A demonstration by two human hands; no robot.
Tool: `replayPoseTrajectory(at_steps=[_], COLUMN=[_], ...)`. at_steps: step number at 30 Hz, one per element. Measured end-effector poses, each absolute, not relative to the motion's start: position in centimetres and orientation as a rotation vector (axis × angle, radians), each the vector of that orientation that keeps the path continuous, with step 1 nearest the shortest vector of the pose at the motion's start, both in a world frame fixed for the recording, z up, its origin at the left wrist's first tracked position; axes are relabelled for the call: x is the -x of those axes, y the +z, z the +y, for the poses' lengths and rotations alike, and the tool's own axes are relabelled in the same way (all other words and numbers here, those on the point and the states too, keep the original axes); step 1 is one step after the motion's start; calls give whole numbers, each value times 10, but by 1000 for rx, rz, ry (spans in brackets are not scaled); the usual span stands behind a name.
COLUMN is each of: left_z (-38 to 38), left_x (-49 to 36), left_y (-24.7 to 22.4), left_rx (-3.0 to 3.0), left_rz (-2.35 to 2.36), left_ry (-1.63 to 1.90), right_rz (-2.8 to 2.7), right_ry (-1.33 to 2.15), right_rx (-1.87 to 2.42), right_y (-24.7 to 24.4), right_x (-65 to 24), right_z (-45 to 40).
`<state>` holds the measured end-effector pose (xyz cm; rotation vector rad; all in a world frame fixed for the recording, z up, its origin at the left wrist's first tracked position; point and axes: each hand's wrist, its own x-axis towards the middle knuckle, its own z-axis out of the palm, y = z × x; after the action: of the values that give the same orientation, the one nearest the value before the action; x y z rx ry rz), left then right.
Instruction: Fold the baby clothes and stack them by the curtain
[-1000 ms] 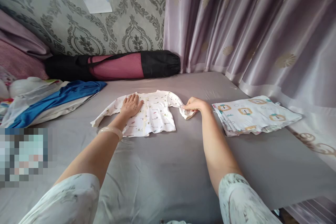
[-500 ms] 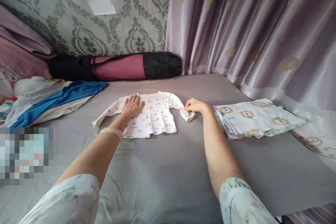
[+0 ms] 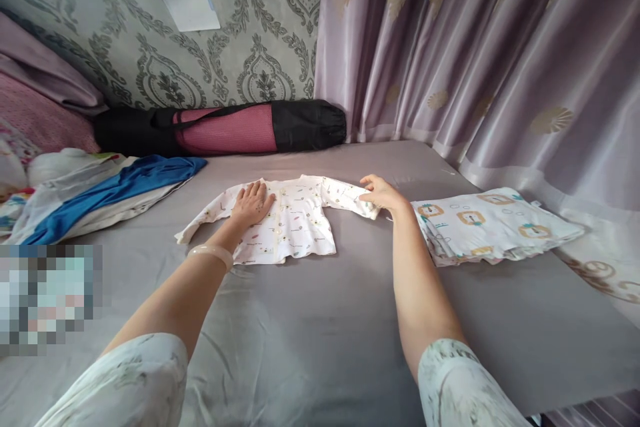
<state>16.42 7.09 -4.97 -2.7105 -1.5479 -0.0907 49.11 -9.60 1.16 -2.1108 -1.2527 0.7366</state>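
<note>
A small white baby shirt [image 3: 295, 220] with a tiny scattered print and buttons down the front lies spread on the grey bed sheet. My left hand [image 3: 253, 203] presses flat on the shirt's left chest area, fingers stretched out. Near the cuff of the right-hand sleeve [image 3: 345, 193] is my right hand [image 3: 383, 195], its thumb and fingers apart over the sleeve's end. That sleeve reaches outward to the right, and part of its cuff is hidden by the hand. The other sleeve [image 3: 203, 217] slants down to the left.
To the right lies a folded stack of white cloth with lion prints [image 3: 500, 220]. Blue and white garments [image 3: 120, 193] are heaped at the left. A rolled mat in a black and pink bag [image 3: 225, 128] lies along the wall; purple curtains [image 3: 450, 47] hang at the right.
My right hand has moved outward to the right and its fingers have parted from their pinch. The sleeve that was bent at the cuff now lies straighter. My left hand has stayed put.
</note>
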Motion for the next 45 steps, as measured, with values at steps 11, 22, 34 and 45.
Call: replayPoseTrajectory(at_steps=[11,22,34,45], left_z=[73,39,38,30], left_x=[-191,-298,-298,-302], left_y=[-26,-30,-56,-49], left_rx=[2681,3131,3187,3132], left_rz=[-1731,-1081,-1154,-1227], left_ry=[-48,-554,-501,-363], right_rz=[-1127,-969,-775,-857], right_ry=[620,555,793,264], right_rx=[2555,2365,2166,2428], right_y=[-2,-18,0,-5], right_x=[-523,-527,-513,-491], right_z=[-103,-87,-99,-85])
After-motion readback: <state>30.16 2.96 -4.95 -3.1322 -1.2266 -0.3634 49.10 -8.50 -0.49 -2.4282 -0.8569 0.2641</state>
